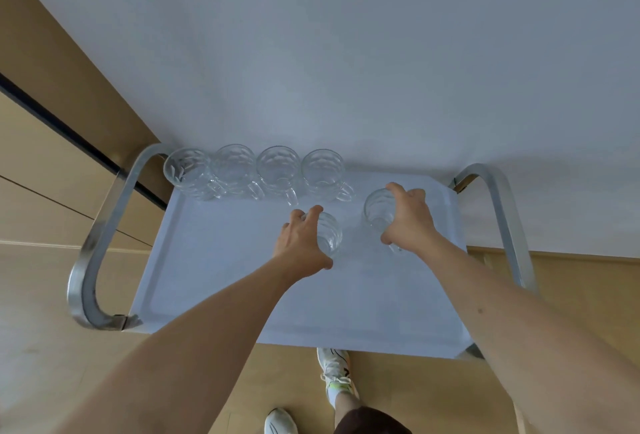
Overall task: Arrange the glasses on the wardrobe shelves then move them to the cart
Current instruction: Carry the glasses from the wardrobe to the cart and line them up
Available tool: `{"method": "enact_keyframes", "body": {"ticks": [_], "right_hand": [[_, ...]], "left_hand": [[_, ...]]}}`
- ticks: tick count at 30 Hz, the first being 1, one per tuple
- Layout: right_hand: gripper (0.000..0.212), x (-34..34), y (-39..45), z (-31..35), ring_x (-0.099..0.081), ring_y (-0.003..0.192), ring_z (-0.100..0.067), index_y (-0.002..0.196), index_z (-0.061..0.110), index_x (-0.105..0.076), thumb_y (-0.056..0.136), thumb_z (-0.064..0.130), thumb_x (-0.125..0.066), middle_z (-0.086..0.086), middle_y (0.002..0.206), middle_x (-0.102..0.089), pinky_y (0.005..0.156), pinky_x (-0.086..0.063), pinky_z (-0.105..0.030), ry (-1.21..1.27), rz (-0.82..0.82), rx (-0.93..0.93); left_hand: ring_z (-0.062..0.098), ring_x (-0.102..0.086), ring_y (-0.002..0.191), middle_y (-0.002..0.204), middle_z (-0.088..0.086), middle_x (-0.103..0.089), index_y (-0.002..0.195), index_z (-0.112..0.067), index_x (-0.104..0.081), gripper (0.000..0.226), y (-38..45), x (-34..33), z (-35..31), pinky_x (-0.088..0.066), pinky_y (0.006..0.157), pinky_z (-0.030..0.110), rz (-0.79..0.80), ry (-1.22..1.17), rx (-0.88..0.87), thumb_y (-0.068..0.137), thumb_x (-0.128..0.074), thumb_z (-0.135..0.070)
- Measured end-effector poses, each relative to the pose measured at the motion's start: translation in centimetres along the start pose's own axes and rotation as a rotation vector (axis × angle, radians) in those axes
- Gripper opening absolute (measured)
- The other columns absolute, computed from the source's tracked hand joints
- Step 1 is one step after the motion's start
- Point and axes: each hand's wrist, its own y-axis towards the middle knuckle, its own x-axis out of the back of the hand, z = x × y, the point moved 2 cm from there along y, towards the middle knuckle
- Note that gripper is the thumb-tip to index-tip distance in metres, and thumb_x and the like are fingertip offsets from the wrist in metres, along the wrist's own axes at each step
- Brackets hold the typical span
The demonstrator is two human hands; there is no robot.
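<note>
Hands [300,239] [408,217] each grip a glass [330,234] [375,208] above the pale cart top [225,278] by a white wall [346,53].

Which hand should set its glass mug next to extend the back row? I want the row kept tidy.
Right. The right hand holds its glass mug just beside the row's last mug; the left hand grips its mug nearer the cart middle.

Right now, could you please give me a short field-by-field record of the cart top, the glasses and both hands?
surface: cart tray
row at far edge: four glass mugs, upright, handles toward the person
left hand: grips a glass
right hand: grips another glass
glasses in view: six
cart handles: metal bar at each end
</note>
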Motion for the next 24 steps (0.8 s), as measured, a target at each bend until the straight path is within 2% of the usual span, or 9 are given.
{"method": "enact_keyframes", "body": {"ticks": [3, 7, 9, 11, 16, 24], "right_hand": [[0.107, 1.1, 2.3, 0.1, -0.047, 0.123, -0.033, 0.155, 0.029, -0.029, 0.067, 0.000, -0.082, -0.010, 0.141, -0.028, 0.091, -0.054, -0.040, -0.011, -0.010, 0.023], [0.109, 2.1, 5.1, 0.8, -0.048, 0.126, -0.030, 0.156, 0.026, -0.032, 0.064, 0.002, -0.085, -0.009, 0.144, -0.034, 0.094, -0.048, -0.033, -0.018, -0.012, 0.079], [0.108, 2.4, 6.0, 1.3, -0.049, 0.125, -0.028, 0.155, 0.027, -0.034, 0.063, 0.000, -0.084, -0.008, 0.142, -0.036, 0.093, -0.051, -0.035, 0.025, -0.017, 0.095], [0.107, 2.6, 6.8, 1.9, -0.048, 0.125, -0.027, 0.155, 0.028, -0.036, 0.063, -0.002, -0.083, -0.006, 0.142, -0.037, 0.089, -0.055, -0.041, 0.075, -0.022, 0.102], [0.105, 2.7, 8.0, 2.8, -0.046, 0.126, -0.024, 0.154, 0.027, -0.038, 0.064, -0.003, -0.082, -0.006, 0.143, -0.039, 0.081, -0.053, -0.035, 0.110, -0.039, 0.139], [0.105, 2.4, 8.3, 3.6, -0.046, 0.127, -0.023, 0.154, 0.025, -0.039, 0.063, -0.002, -0.085, -0.006, 0.143, -0.041, 0.081, -0.050, -0.033, 0.125, -0.042, 0.185]], "left_hand": [[0.028, -0.047, 0.113, 0.135, 0.000, -0.035, 0.145, -0.039, -0.025, 0.110, 0.7, -0.2, -0.4, -0.055, 0.085, 0.038, -0.003, 0.033, -0.009, 0.057, -0.090, -0.032], [0.024, -0.044, 0.102, 0.131, 0.000, -0.035, 0.143, -0.040, -0.024, 0.108, 1.2, -0.3, -0.6, -0.052, 0.082, 0.036, -0.005, 0.066, -0.012, 0.056, -0.089, -0.033], [0.025, -0.044, 0.100, 0.127, 0.000, -0.035, 0.141, -0.039, -0.025, 0.107, 1.3, -0.2, -0.6, -0.054, 0.079, 0.036, 0.008, 0.090, -0.010, 0.055, -0.089, -0.033], [0.025, -0.045, 0.100, 0.125, 0.000, -0.035, 0.139, -0.038, -0.026, 0.107, 1.4, -0.2, -0.7, -0.053, 0.075, 0.035, 0.015, 0.108, -0.015, 0.054, -0.090, -0.033], [0.025, -0.046, 0.099, 0.124, 0.000, -0.035, 0.138, -0.038, -0.026, 0.105, 1.3, -0.3, -0.6, -0.052, 0.075, 0.034, 0.001, 0.100, -0.002, 0.053, -0.088, -0.032], [0.025, -0.047, 0.100, 0.124, 0.000, -0.035, 0.138, -0.038, -0.026, 0.104, 1.1, -0.1, -0.8, -0.054, 0.077, 0.036, 0.003, 0.086, 0.013, 0.054, -0.088, -0.031]]}}
